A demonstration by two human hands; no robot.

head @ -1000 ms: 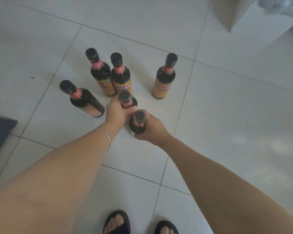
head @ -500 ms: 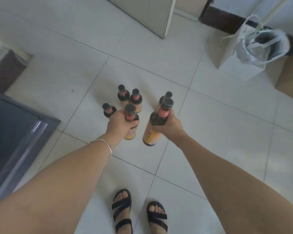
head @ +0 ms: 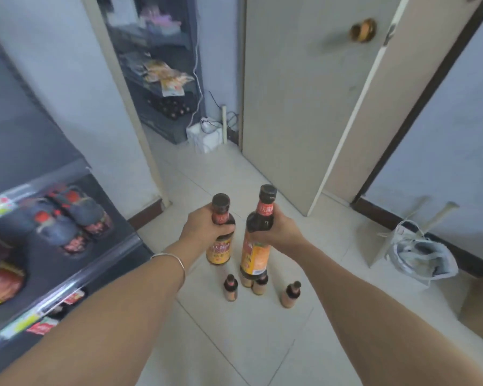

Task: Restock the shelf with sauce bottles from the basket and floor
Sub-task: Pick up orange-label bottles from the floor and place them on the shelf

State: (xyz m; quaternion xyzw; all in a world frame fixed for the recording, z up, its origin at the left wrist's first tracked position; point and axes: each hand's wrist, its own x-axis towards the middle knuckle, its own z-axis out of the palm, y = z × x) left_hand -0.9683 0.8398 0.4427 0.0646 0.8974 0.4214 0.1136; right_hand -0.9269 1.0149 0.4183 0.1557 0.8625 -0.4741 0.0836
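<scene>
Both bottles have come up off the tiles and the view has lifted, bringing the shelf [head: 95,270] into sight at far left, with dark-capped stock already on it. Next along, the left hand [head: 204,227] is wrapped round the shoulder of one sauce bottle [head: 219,250]. The right hand [head: 283,232] grips a second sauce bottle [head: 254,254] the same way. More floor bottles [head: 230,288] stand below them. Best to turn left, keep the two bottles upright and apart so the glass does not knock, and seat them one at a time.
</scene>
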